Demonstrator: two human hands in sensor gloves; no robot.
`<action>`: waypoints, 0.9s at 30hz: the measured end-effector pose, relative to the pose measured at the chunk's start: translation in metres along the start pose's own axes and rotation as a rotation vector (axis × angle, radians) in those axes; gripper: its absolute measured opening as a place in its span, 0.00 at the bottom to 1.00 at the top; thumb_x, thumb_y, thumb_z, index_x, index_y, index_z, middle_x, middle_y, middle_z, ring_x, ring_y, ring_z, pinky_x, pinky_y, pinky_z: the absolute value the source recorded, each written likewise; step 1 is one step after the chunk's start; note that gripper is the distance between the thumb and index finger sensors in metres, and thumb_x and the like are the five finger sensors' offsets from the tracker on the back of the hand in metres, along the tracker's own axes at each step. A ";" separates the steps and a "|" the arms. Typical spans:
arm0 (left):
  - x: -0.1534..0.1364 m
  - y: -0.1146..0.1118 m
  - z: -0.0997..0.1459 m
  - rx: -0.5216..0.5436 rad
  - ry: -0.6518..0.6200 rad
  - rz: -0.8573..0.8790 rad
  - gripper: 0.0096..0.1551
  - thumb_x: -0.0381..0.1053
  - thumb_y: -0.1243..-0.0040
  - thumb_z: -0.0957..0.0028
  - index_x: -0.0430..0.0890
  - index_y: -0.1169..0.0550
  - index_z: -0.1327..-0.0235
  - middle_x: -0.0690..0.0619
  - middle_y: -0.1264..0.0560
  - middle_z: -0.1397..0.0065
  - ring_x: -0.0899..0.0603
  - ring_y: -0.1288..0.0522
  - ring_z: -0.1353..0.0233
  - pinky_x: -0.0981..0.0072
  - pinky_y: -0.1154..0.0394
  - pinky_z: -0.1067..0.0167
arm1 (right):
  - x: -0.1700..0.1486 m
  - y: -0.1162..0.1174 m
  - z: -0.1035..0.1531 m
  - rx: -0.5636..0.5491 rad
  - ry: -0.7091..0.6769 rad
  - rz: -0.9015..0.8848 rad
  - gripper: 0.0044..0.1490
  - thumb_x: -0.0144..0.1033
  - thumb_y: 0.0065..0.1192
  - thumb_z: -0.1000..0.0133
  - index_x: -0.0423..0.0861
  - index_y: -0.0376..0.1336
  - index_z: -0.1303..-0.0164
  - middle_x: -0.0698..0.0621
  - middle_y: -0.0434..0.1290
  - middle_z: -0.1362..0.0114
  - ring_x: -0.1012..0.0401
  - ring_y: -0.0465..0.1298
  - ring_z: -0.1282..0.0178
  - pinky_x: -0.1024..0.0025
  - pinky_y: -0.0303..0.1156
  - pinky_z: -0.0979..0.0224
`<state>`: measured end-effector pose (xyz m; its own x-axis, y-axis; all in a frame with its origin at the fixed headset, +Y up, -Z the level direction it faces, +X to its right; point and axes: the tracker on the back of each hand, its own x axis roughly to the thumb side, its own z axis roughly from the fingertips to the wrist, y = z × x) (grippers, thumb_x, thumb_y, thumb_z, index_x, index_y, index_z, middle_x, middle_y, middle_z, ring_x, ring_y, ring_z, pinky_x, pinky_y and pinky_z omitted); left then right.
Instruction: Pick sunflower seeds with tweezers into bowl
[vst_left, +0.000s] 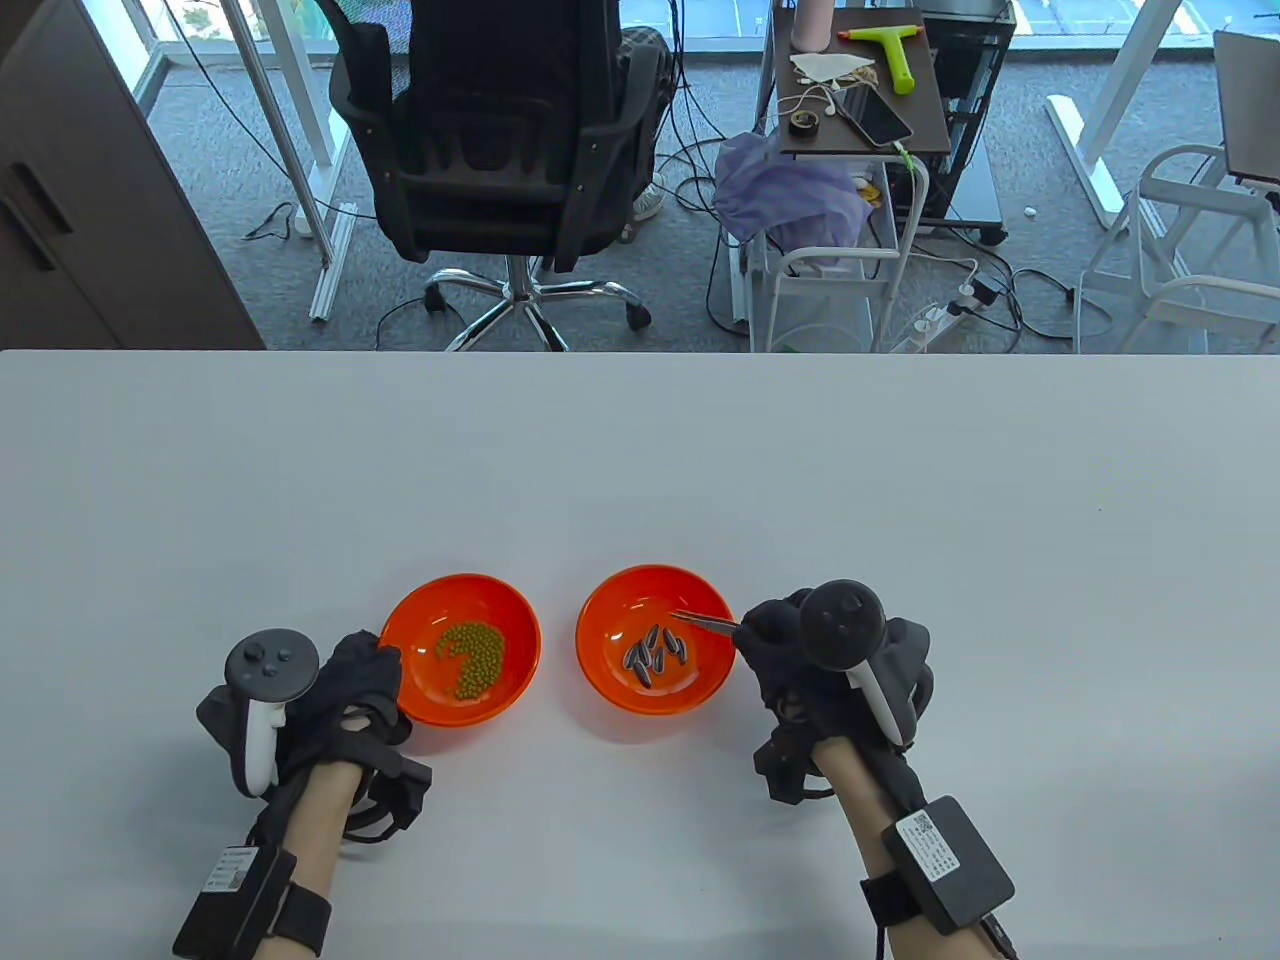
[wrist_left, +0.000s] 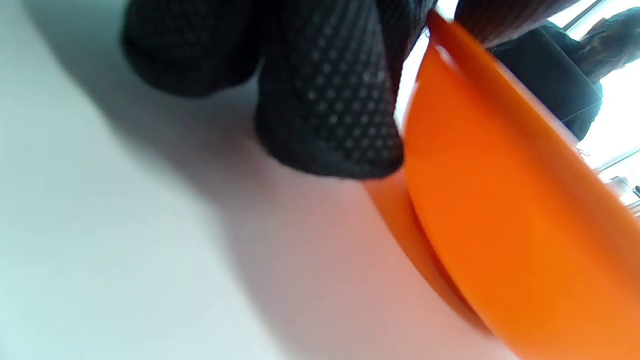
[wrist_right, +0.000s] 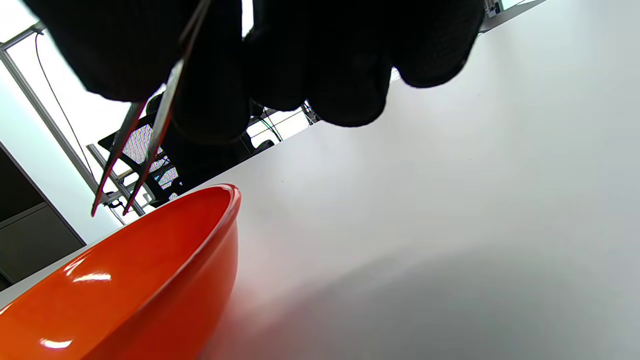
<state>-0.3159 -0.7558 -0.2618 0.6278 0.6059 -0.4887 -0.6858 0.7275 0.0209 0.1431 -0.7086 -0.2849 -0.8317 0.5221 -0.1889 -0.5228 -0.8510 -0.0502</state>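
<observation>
Two orange bowls stand side by side on the white table. The right bowl (vst_left: 657, 690) holds several dark sunflower seeds (vst_left: 655, 655). The left bowl (vst_left: 415, 690) holds a small heap of green peas (vst_left: 472, 660). My right hand (vst_left: 775, 640) holds metal tweezers (vst_left: 705, 621) at the right bowl's right rim, tips over the bowl and above the seeds. In the right wrist view the tweezers (wrist_right: 145, 130) have their two tips apart and empty above the bowl's rim (wrist_right: 220, 200). My left hand (vst_left: 365, 665) rests against the left bowl's left rim; its fingers (wrist_left: 330, 110) touch the bowl's wall (wrist_left: 500, 200).
The table's far edge (vst_left: 640, 352) runs across the middle of the table view. Beyond it stand an office chair (vst_left: 510, 150) and a cart (vst_left: 850, 200) with cables on the floor.
</observation>
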 end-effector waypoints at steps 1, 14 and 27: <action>0.002 0.002 0.002 0.038 -0.019 -0.017 0.36 0.60 0.43 0.50 0.44 0.28 0.31 0.47 0.13 0.51 0.49 0.11 0.67 0.56 0.15 0.60 | -0.002 -0.001 0.000 -0.005 0.007 -0.002 0.21 0.54 0.71 0.59 0.60 0.82 0.62 0.58 0.74 0.35 0.53 0.76 0.34 0.51 0.70 0.27; 0.056 -0.007 0.041 0.280 -0.420 -0.522 0.40 0.63 0.45 0.49 0.52 0.37 0.23 0.47 0.37 0.16 0.36 0.33 0.18 0.35 0.36 0.26 | -0.023 -0.023 -0.005 -0.121 0.048 0.079 0.21 0.54 0.72 0.60 0.60 0.82 0.62 0.59 0.75 0.35 0.53 0.76 0.33 0.50 0.70 0.27; 0.081 -0.033 0.065 0.211 -0.605 -0.662 0.41 0.64 0.46 0.49 0.55 0.40 0.21 0.52 0.43 0.13 0.39 0.44 0.12 0.36 0.47 0.21 | -0.062 -0.023 -0.005 -0.177 0.041 0.345 0.21 0.54 0.73 0.61 0.60 0.83 0.63 0.60 0.74 0.34 0.53 0.73 0.29 0.51 0.69 0.25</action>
<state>-0.2183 -0.7102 -0.2449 0.9945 0.0674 0.0802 -0.0743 0.9934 0.0873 0.2080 -0.7213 -0.2773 -0.9431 0.2037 -0.2628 -0.1703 -0.9748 -0.1444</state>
